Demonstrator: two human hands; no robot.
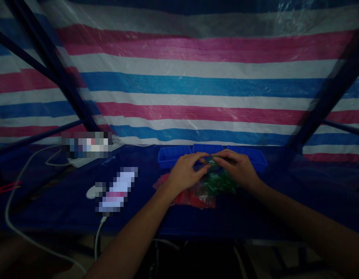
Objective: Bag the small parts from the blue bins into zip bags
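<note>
My left hand [187, 170] and my right hand [239, 166] meet above the table, fingertips pinched close together. Between them is a small green plastic piece [212, 161], held by both; its exact kind is too dark to make out. Below my hands lies a heap of shiny green plastic pieces [221, 184], partly covered by the right hand. Flat red plastic packets [194, 199] spread under and beside my left wrist, some hidden by it. Clear plastic shows between the red and green heaps.
Behind my hands stand blue bins, one left [172, 155], one middle [207, 148] and one right [255, 158]. On the blue table [133, 226] at left lie a phone [118, 190] with a cable [96, 242], a white round object [94, 192] and a power strip [80, 161]. Striped sheeting [197, 85] hangs behind.
</note>
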